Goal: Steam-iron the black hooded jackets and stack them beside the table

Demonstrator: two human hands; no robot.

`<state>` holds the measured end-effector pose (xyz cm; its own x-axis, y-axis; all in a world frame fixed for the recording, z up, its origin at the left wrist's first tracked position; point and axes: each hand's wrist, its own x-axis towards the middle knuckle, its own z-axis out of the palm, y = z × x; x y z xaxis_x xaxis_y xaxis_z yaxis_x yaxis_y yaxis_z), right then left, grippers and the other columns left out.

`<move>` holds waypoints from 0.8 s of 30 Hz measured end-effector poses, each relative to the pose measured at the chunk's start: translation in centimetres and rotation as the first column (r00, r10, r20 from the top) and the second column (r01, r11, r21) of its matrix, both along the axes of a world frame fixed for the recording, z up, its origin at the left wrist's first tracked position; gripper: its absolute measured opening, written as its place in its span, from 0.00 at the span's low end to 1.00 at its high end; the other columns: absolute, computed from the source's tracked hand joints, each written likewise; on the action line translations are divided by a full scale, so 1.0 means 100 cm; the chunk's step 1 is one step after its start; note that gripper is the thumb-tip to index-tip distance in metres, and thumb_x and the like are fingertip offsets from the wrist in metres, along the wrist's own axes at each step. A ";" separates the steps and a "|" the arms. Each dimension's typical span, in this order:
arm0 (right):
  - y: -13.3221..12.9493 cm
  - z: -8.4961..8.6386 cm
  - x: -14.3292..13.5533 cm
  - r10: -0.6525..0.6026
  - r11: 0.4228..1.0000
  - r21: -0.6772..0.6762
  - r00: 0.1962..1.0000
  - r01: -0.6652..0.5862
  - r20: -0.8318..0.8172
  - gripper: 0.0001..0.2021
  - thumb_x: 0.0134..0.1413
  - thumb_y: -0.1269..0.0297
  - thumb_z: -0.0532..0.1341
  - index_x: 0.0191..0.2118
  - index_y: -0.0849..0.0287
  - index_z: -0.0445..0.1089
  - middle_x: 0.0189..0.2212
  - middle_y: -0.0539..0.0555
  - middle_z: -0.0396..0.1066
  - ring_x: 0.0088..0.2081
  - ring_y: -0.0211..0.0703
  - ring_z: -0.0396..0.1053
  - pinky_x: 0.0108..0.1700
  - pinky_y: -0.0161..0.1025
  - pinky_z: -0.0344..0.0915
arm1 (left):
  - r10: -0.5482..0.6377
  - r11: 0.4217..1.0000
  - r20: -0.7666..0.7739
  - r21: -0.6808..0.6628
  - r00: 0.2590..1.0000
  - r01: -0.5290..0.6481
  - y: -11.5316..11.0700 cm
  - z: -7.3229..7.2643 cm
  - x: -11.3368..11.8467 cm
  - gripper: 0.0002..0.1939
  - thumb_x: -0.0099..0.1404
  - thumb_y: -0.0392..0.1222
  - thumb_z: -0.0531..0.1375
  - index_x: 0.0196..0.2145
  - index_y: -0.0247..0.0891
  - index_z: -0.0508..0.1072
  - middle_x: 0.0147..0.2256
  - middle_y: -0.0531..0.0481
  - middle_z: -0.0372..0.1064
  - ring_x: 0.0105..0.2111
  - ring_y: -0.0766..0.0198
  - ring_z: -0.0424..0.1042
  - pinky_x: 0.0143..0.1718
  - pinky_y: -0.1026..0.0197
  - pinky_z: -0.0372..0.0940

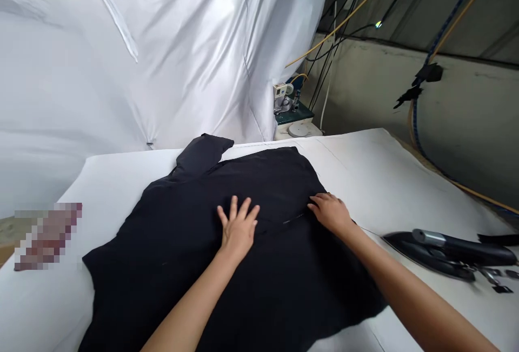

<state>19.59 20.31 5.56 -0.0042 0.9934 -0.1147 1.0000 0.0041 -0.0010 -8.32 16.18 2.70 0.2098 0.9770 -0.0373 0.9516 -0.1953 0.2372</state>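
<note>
A black garment (194, 233) lies spread over a white padded table (357, 163), its far left part folded up near the table's back edge. My left hand (238, 231) rests on the cloth near its middle, fingers spread and palm down. At the garment's right edge, my right hand (333, 214) has its fingers bent close together with the thumb, closed on the black cloth. A short light stitch line shows on the cloth between the two hands. How much fabric the right fingers hold is hidden.
An iron (441, 254) with a dark handle lies on the table to the right. A blurred reddish patch (52, 238) is at the left. Behind hangs a white sheet (182, 54). A sewing machine (286, 100) stands beyond the table, and a hose with cables (416, 108) hangs at the right.
</note>
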 end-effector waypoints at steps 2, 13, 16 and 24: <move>-0.015 -0.010 0.001 0.001 1.000 0.021 1.000 -0.001 -0.004 0.20 0.55 0.56 0.51 0.53 0.53 0.63 0.54 0.55 0.60 0.56 0.53 0.52 0.52 0.51 0.52 | -0.095 0.995 0.027 -0.015 0.995 0.096 -0.011 -0.002 0.012 0.24 0.64 0.50 0.48 0.58 0.63 0.51 0.63 0.59 0.40 0.62 0.43 0.29 0.53 0.27 0.28; -0.027 -0.011 0.032 -0.096 0.991 0.071 0.979 0.110 -0.181 0.11 0.51 0.59 0.53 0.32 0.53 0.72 0.42 0.55 0.64 0.46 0.52 0.57 0.44 0.47 0.56 | -0.072 0.997 -0.010 -0.016 0.997 0.072 -0.006 -0.008 0.027 0.27 0.60 0.55 0.51 0.57 0.53 0.58 0.63 0.49 0.42 0.62 0.39 0.31 0.52 0.26 0.30; -0.019 0.006 0.035 -0.135 0.988 0.050 0.976 0.146 -0.170 0.13 0.52 0.63 0.50 0.31 0.54 0.72 0.42 0.55 0.67 0.46 0.51 0.59 0.44 0.46 0.57 | -0.185 0.977 0.104 0.127 0.977 0.171 -0.002 -0.004 0.053 0.21 0.66 0.39 0.42 0.53 0.45 0.65 0.57 0.49 0.56 0.61 0.59 0.43 0.61 0.44 0.34; -0.001 -0.018 0.049 0.057 0.994 -0.081 0.991 -0.067 -0.117 0.24 0.58 0.59 0.47 0.61 0.53 0.52 0.60 0.53 0.52 0.60 0.50 0.47 0.55 0.51 0.50 | -0.123 0.984 0.141 -0.108 0.982 0.139 0.032 -0.004 0.108 0.25 0.63 0.55 0.46 0.59 0.63 0.49 0.62 0.57 0.43 0.62 0.43 0.30 0.50 0.23 0.31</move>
